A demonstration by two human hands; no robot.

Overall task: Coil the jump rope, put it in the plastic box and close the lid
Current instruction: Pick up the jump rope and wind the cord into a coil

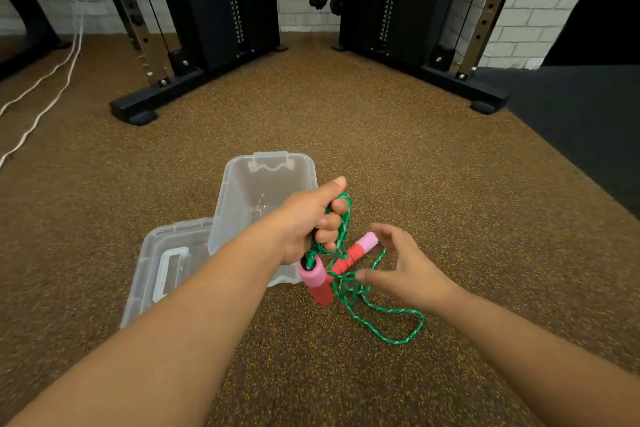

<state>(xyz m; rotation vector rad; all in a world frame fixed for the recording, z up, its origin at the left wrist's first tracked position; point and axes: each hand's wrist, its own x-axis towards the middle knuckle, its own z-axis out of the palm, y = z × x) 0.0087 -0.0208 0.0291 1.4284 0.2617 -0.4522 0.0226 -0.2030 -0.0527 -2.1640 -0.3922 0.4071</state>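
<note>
My left hand [310, 218] clenches green jump rope [346, 274] loops above the floor, at 3 o'clock of the open plastic box [235, 204]; my right hand [398, 267], fingers released, reaches for loose cord that may snag or tangle, spilling the coil

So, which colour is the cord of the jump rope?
Green with paler flecks, seen in the head view: the cord trails on the floor.

Green-white flecked rope [391, 314], pink-and-red handles [316, 282] (foam), clear box [239, 191], brown speckled floor [346, 121]
</note>
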